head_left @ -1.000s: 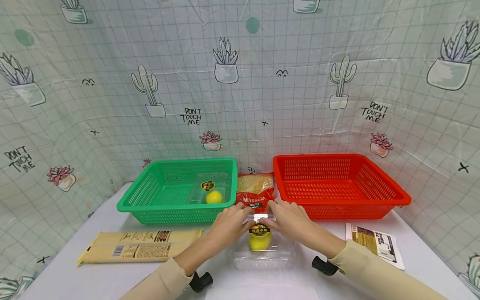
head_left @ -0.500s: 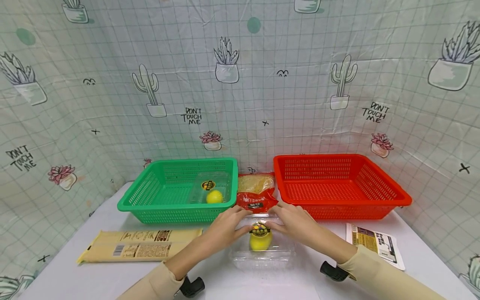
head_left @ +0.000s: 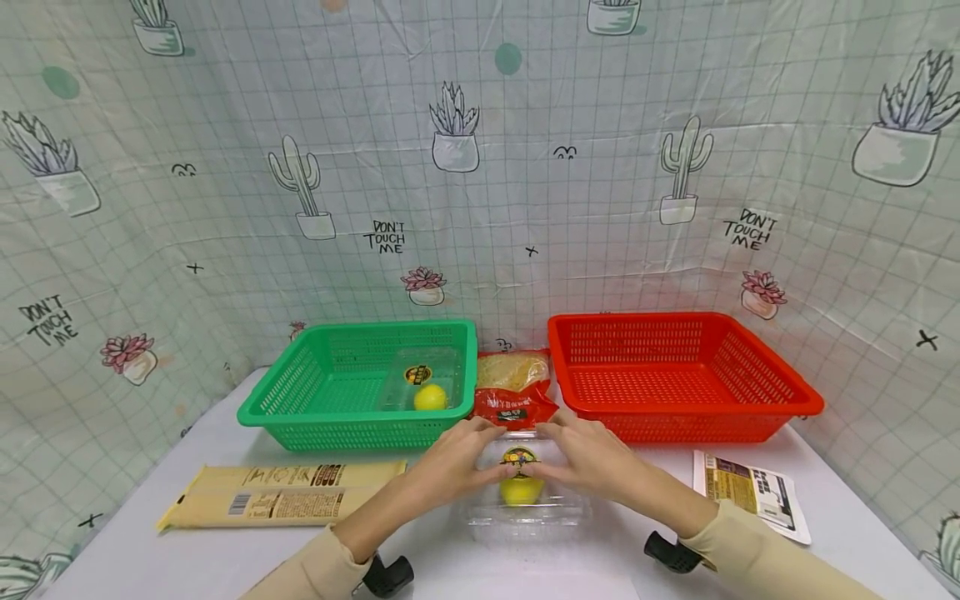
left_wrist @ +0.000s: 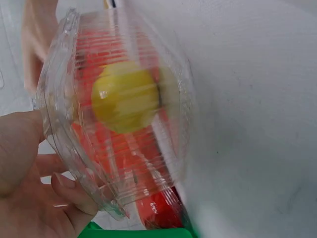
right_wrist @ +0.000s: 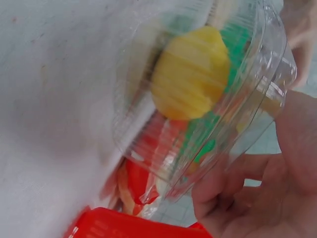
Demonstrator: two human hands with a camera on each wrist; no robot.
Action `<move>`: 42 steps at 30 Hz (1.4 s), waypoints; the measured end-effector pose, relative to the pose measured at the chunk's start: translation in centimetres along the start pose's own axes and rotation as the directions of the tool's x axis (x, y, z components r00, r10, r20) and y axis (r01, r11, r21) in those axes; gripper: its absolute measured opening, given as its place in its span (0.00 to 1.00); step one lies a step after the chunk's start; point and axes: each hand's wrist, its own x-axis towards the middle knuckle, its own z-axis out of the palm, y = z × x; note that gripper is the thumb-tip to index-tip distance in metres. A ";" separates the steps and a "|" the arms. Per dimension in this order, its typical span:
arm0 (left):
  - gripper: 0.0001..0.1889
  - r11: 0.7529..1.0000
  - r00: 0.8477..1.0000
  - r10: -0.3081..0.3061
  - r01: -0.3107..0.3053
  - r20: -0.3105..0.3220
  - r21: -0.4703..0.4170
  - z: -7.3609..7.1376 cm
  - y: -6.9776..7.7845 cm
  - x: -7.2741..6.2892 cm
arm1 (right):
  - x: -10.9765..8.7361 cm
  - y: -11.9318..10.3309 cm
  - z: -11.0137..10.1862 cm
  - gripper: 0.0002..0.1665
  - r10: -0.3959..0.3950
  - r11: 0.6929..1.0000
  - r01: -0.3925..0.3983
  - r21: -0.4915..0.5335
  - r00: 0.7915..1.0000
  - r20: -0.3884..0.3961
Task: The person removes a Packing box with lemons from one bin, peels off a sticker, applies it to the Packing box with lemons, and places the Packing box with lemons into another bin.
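A clear plastic clamshell box (head_left: 555, 504) lies on the table in front of me. Inside is a yellow lemon (head_left: 520, 493), seen through the lid under a black round label (head_left: 519, 455). My left hand (head_left: 456, 460) grips the box's far left part, fingers curled at the rim and thumb across the lid. Mirroring it, my right hand (head_left: 588, 457) holds the far right part, its thumb reaching to the label. In the right wrist view the lemon (right_wrist: 190, 74) shows through the ribbed wall, with curled fingers (right_wrist: 215, 191) at the rim.
Behind stand a green basket (head_left: 337, 418), holding another clear box (head_left: 444, 363) with a yellow fruit (head_left: 431, 397), and a red basket (head_left: 675, 410). Between them lies a red food bag (head_left: 517, 406). A long beige packet (head_left: 292, 498) is left, a white-and-brown pouch (head_left: 757, 496) right.
Both hands have drawn slightly toward me and apart at the wrists. The thumbs have slid nearer over the lid, covering part of the label. The box has stayed in place.
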 end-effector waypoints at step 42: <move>0.16 0.994 0.989 0.077 -0.067 -0.126 0.087 0.7 -0.5 1.1 | 0.9 1.2 0.3 0.21 0.005 0.993 -0.003 0.115 1.000 -0.019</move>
